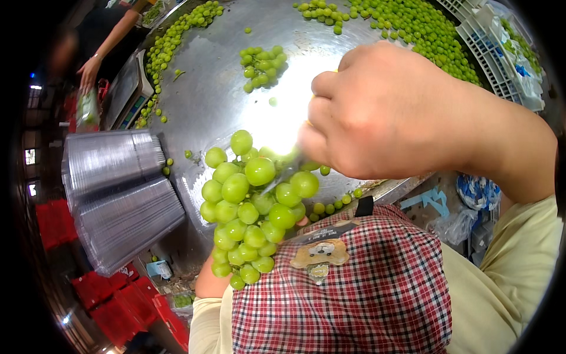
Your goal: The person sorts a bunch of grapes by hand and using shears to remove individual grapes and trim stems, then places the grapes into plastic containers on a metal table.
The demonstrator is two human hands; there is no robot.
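A large bunch of green grapes [247, 208] hangs in front of the plaid apron [353, 283]. Behind it my left hand [303, 221] is mostly hidden; one fingertip shows at the bunch's right edge, and the bunch rests in that hand. My right hand [367, 115] is a closed fist right above the bunch, around small snips [283, 177]; bits of yellow handle show between its fingers, and the metal blades reach in among the upper grapes. A smaller grape bunch [261, 67] lies farther off on the metal table [199, 84].
Two stacks of clear plastic trays [128, 221] stand at the left, near a weighing scale [128, 90]. Loose grapes [424, 35] are heaped at the far right, beside a white plastic crate [491, 57]. Red crates [119, 309] sit lower left. Another person's arm [110, 42] reaches in upper left.
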